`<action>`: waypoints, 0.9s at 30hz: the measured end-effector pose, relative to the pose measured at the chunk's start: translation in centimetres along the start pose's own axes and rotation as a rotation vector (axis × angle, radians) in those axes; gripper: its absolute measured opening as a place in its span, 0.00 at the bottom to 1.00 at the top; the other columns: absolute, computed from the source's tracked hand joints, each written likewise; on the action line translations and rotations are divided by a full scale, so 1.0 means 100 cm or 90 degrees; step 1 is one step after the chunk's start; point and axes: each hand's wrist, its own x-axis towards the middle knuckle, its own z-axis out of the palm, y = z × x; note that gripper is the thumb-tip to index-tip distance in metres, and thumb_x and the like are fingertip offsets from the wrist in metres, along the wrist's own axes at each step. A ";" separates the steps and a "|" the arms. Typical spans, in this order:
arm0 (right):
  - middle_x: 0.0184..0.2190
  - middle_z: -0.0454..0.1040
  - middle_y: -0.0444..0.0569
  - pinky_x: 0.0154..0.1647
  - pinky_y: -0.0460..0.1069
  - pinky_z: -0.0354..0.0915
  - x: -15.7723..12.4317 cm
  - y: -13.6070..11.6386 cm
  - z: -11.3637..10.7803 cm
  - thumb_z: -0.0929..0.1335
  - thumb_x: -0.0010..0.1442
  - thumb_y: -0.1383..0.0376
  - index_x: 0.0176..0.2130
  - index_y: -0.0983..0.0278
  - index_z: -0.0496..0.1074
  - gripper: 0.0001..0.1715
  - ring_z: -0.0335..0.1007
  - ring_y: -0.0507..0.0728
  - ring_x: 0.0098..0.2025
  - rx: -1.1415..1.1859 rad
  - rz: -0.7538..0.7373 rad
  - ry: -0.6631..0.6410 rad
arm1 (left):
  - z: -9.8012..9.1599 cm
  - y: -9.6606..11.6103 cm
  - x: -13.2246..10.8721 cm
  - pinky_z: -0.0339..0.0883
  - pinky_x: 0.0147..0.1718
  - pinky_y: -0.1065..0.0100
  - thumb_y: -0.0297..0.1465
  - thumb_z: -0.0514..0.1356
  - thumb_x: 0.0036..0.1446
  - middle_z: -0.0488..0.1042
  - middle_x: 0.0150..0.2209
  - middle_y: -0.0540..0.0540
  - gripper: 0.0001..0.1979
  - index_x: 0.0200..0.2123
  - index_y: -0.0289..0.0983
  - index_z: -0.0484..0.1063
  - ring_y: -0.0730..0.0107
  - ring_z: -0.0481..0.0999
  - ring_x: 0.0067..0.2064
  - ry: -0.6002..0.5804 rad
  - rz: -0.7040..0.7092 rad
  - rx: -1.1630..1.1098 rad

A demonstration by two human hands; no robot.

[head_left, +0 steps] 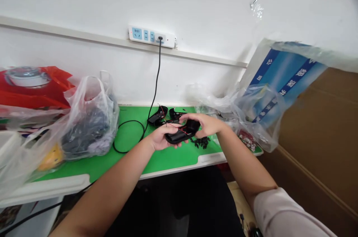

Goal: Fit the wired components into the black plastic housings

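Observation:
Both hands hold a black plastic housing (176, 137) with thin red wires running across it, a little above the green tabletop. My left hand (165, 135) grips its left end, thumb on top and fingers underneath. Around the right end curls my right hand (205, 124), its fingertips on the raised part; whether they pinch a smaller piece is too small to tell. Behind the hands lie more black plastic shells (158, 116) with red wire. A heap of small black parts (200, 142) sits on the table below my right hand.
A black cable (158, 76) drops from the power strip (152, 36) and coils on the green table (167, 158). Clear plastic bags (89, 117) with contents crowd the left. At the right stand a blue printed bag (282, 72) and a cardboard box (327, 117).

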 end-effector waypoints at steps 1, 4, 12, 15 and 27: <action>0.51 0.66 0.50 0.51 0.53 0.61 0.004 0.006 0.002 0.70 0.40 0.73 0.55 0.61 0.61 0.42 0.64 0.58 0.51 0.027 -0.003 0.049 | -0.001 0.000 0.001 0.64 0.20 0.73 0.31 0.59 0.48 0.77 0.35 0.33 0.25 0.51 0.30 0.65 0.66 0.76 0.26 0.019 0.019 -0.010; 0.51 0.65 0.51 0.42 0.50 0.66 0.001 0.029 0.012 0.69 0.46 0.68 0.57 0.59 0.57 0.39 0.67 0.56 0.47 0.146 0.010 0.301 | -0.007 0.001 0.006 0.68 0.24 0.71 0.24 0.60 0.44 0.77 0.37 0.37 0.23 0.48 0.32 0.69 0.68 0.76 0.28 0.110 0.086 -0.048; 0.23 0.72 0.45 0.29 0.46 0.58 -0.048 0.059 0.058 0.65 0.53 0.64 0.31 0.66 0.75 0.10 0.63 0.51 0.25 -0.168 0.275 0.156 | -0.016 -0.004 0.021 0.71 0.33 0.62 0.22 0.63 0.40 0.76 0.36 0.44 0.21 0.42 0.36 0.71 0.62 0.76 0.37 0.311 0.182 -0.046; 0.24 0.73 0.48 0.29 0.46 0.56 -0.043 0.056 0.066 0.65 0.54 0.63 0.29 0.67 0.75 0.11 0.62 0.51 0.25 -0.284 0.327 0.127 | -0.015 -0.007 0.022 0.71 0.34 0.60 0.23 0.64 0.40 0.75 0.37 0.47 0.22 0.42 0.39 0.71 0.64 0.75 0.35 0.310 0.179 -0.028; 0.24 0.74 0.47 0.30 0.47 0.65 -0.019 0.063 0.068 0.68 0.51 0.63 0.26 0.65 0.72 0.07 0.68 0.52 0.27 0.007 0.317 0.440 | -0.011 -0.006 0.017 0.69 0.38 0.60 0.24 0.66 0.40 0.75 0.38 0.47 0.25 0.45 0.40 0.70 0.66 0.74 0.35 0.275 0.193 0.007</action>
